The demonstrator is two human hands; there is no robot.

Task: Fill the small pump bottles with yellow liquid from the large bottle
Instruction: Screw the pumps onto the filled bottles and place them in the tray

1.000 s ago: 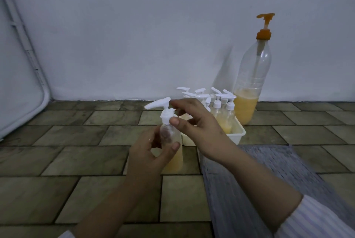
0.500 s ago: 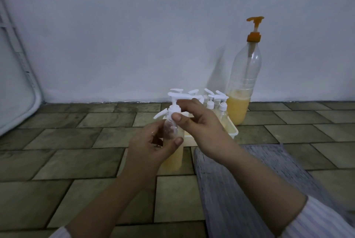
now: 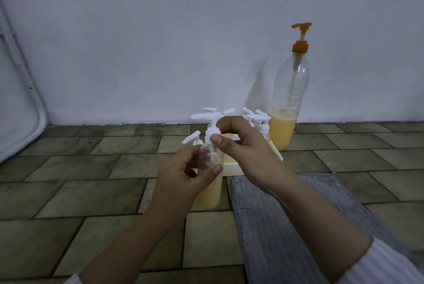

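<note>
Your left hand (image 3: 183,176) wraps its fingers and thumb round the small pump bottle (image 3: 210,188), near the middle of the view. The bottle stands up straight and looks mostly full of yellow liquid. Your right hand (image 3: 243,153) pinches the white pump cap (image 3: 211,135) with thumb and finger, right at the collar.

The bottle is thin clear plastic, so it is likely light and a bit soft. Squeeze too hard and liquid could push up and spill. Hold it round the middle, firm but gentle. It may be slippery if liquid is on it; I cannot tell.

The large bottle (image 3: 289,100) stands at 2 o'clock from your hands, by the wall. The white tray (image 3: 231,165) with more small bottles sits between, touching nothing you hold.
</note>
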